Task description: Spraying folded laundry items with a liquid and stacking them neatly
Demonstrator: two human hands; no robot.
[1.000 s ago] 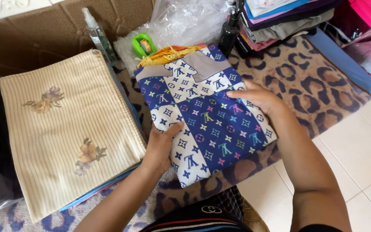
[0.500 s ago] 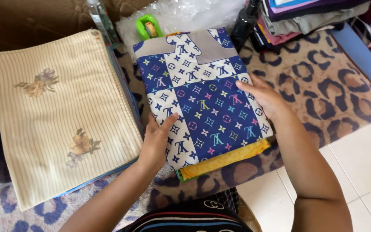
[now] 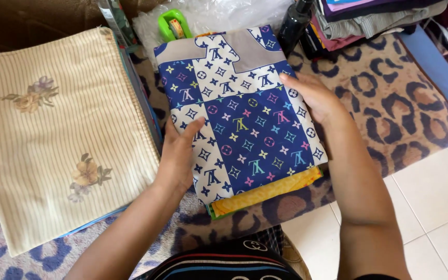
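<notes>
At the centre of the frame a folded blue-and-white patterned cloth is held flat on the leopard-print mat. The left hand is pressed on its left edge, fingers spread. The right hand is curled round the right edge, apparently gripping. Edges are best kept squared over the yellow cloth underneath.
</notes>
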